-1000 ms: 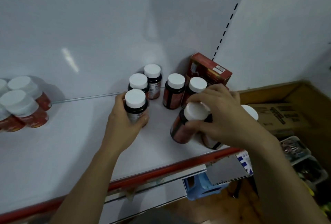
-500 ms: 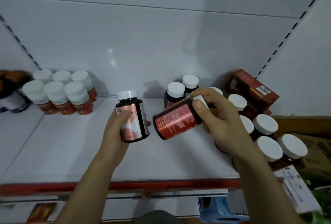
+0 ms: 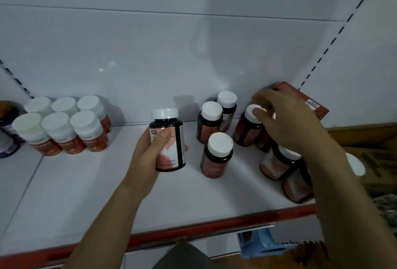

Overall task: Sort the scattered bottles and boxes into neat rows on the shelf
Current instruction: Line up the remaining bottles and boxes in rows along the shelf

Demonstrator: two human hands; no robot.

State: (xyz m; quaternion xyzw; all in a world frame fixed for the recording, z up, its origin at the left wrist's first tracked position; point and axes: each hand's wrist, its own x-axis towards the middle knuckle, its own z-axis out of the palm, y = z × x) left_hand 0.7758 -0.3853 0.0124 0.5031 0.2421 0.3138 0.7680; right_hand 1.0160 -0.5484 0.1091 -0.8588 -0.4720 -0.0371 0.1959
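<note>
At the shelf's middle: the left hand (image 3: 150, 152) grips a dark bottle (image 3: 177, 139) round its body, thumb across the label and fingers wrapped behind. The bottle is upright; whether its base touches the board I cannot tell.
Dark bottle: near-black body, white screw cap, pinkish label with a dark strip of small print down one side.
Right hand: the right hand (image 3: 285, 122) reaches palm down toward the back right corner. Its thumb lies on the white cap of the corner bottle (image 3: 245, 131) and its fingers curl over the cap, pinching it. The fingertips are blurred.
Corner bottle: same dark kind, standing upright just in front of the red box (image 3: 300, 99).
Arms: both bare forearms rise from the bottom edge, the right one crossing the shelf's front right.
Between the hands: a lone bottle (image 3: 217, 155) stands upright, with a back pair (image 3: 209, 124) behind it near the wall.
Under the right forearm: front-right bottles (image 3: 277, 165), partly hidden.
Red box: tilted in the back right corner, partly behind the right hand.
Back left: orange-labelled bottles (image 3: 64, 127), six with white caps, in two touching rows of three; beside them a purple-labelled jar (image 3: 6, 137), cut off by the frame.
Shelf: white shelf (image 3: 86, 182) with a red front lip (image 3: 193, 228) and a white back panel (image 3: 150, 54).
Around: a blue stool (image 3: 264, 245) below, a brown carton (image 3: 365, 139) to the right.
</note>
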